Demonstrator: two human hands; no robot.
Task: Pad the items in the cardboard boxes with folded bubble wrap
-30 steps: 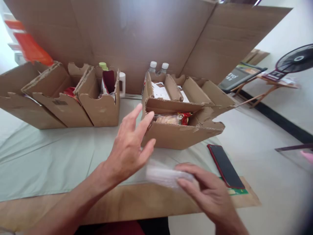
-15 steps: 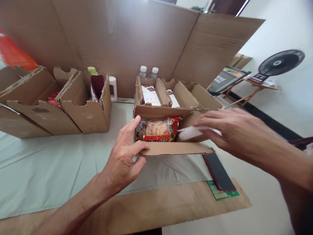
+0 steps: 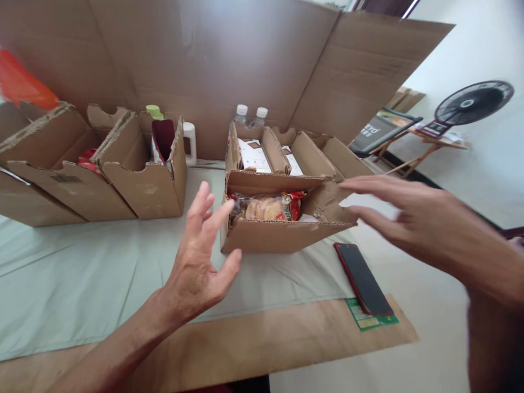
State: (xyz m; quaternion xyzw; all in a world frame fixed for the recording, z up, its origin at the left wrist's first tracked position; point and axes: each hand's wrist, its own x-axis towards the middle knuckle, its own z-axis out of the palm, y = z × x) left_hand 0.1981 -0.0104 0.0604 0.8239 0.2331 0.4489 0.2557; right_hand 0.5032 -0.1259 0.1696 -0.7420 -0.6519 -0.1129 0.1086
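Observation:
In front of me stands an open cardboard box (image 3: 270,239) on the pale green cloth. Inside it lies a clear and red packet of round biscuits (image 3: 266,207), and a bit of something white (image 3: 308,218) shows at its right end. My left hand (image 3: 204,254) is by the box's left end, fingers spread, holding nothing. My right hand (image 3: 413,224) hovers at the box's right end with thumb and fingers apart and nothing between them.
Behind the box are more cardboard boxes (image 3: 315,155) with white cards (image 3: 254,155) and two capped bottles (image 3: 250,114). Other cardboard boxes (image 3: 141,188) stand at left. A phone (image 3: 363,278) lies at the front right. A cardboard panel (image 3: 225,60) rises behind; a fan (image 3: 466,103) stands far right.
My right hand has let go of the white thing, now low in the box. My left hand has released the box edge. The box's front wall has come upright from leaning towards me.

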